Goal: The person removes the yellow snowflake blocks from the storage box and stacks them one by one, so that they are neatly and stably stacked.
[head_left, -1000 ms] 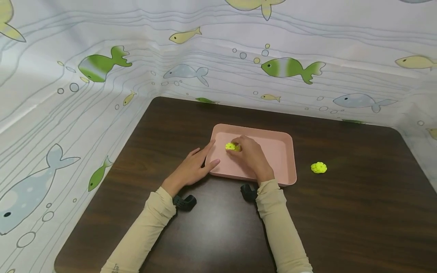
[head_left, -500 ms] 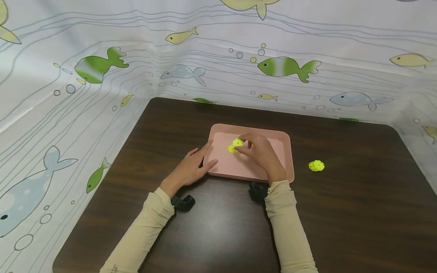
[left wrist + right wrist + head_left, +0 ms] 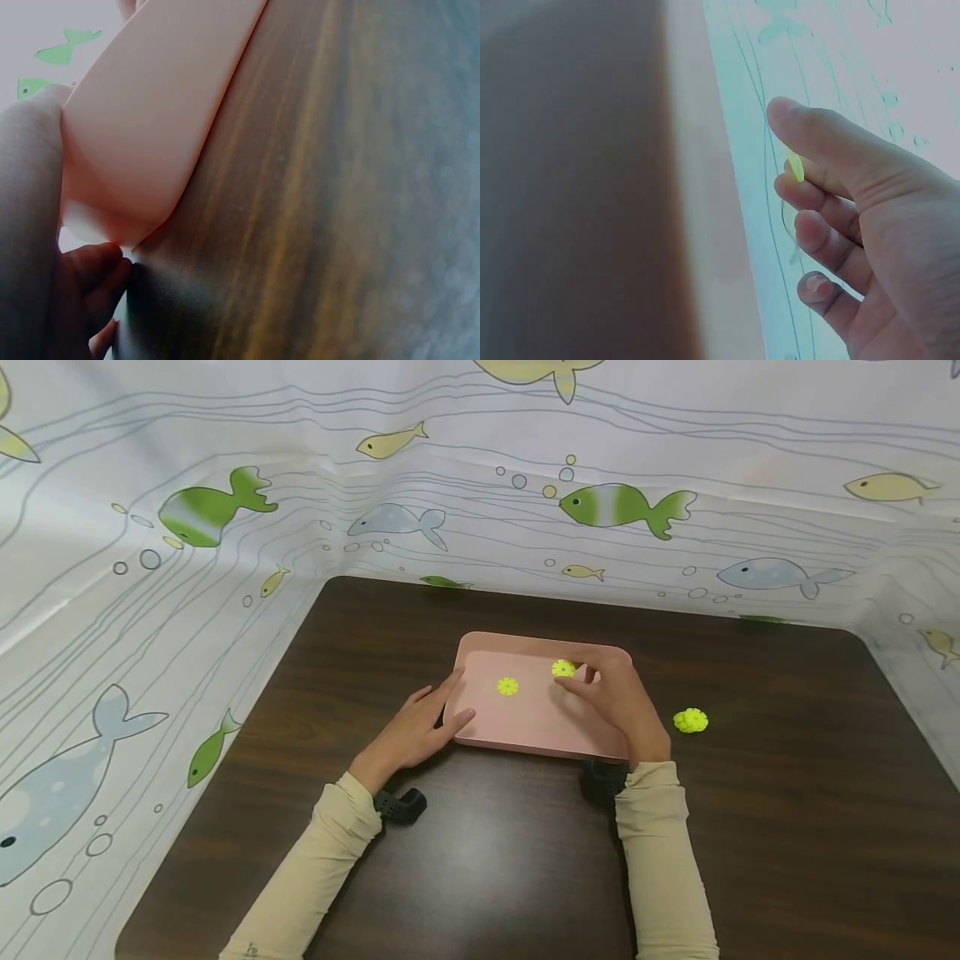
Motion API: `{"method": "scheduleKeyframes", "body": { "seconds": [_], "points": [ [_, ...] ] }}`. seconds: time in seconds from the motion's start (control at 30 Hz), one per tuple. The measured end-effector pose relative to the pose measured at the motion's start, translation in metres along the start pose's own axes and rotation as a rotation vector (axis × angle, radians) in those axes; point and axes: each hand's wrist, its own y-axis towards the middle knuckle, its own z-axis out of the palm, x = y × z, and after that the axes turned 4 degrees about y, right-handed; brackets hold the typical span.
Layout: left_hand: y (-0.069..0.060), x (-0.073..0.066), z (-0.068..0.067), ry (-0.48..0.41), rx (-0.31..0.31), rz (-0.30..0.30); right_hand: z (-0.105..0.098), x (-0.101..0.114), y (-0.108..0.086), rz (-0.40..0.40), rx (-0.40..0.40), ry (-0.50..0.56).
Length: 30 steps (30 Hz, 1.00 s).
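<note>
My right hand point(image 3: 618, 697) pinches a yellow snowflake-style interlocking disc point(image 3: 563, 668) between thumb and fingers, above the right half of the pink tray point(image 3: 480, 731). Its thin edge shows in the right wrist view, where the yellow disc point(image 3: 796, 166) sits under the thumb. A second notched yellow disc point(image 3: 507, 687) lies flat in the left part of the tray. At the tray's front left corner rests my left hand point(image 3: 412, 731), fingers extended along the left side and thumb over the front rim. The left wrist view shows that hand point(image 3: 82, 292) touching the tray wall point(image 3: 157, 112).
A small pile of yellow discs point(image 3: 691, 720) lies on the dark wooden table point(image 3: 480, 852) right of the tray. A white sheet printed with fish point(image 3: 495, 510) stands along the back and sides. Each wrist wears a black strap mount point(image 3: 401, 807).
My right hand has lifted one disc off the other and carried it rightward across the tray, leaving the other lying there. The left hand stays at the tray's corner.
</note>
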Motion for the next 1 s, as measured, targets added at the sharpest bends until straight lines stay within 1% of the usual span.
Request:
{"method": "scheduleKeyframes", "body": {
  "seconds": [0.1,0.2,0.37,0.53,0.67,0.73,0.9,1.0],
  "points": [
    [0.000,0.000,0.000,-0.001,-0.001,0.006,-0.012,-0.009,-0.008,0.063,0.007,0.010],
    [0.000,-0.001,-0.001,-0.003,0.000,0.007,-0.025,-0.019,-0.018,0.106,0.002,-0.019],
    [0.000,0.000,-0.001,-0.006,0.003,-0.001,-0.045,-0.034,-0.034,0.140,-0.024,-0.063],
    [0.001,0.000,0.000,-0.001,0.006,-0.011,-0.064,-0.043,-0.050,0.179,-0.044,-0.100],
    [0.001,0.001,0.001,0.006,0.007,-0.009,-0.080,-0.048,-0.062,0.248,-0.059,-0.123],
    [0.001,0.001,0.001,0.008,0.004,-0.006,-0.087,-0.052,-0.069,0.271,-0.066,-0.137],
    [0.001,0.001,0.001,0.010,0.000,-0.003,-0.102,-0.065,-0.084,0.299,-0.085,-0.165],
    [0.001,0.001,0.001,0.012,0.000,0.002,-0.109,-0.072,-0.092,0.334,-0.086,-0.170]
  ]
}}
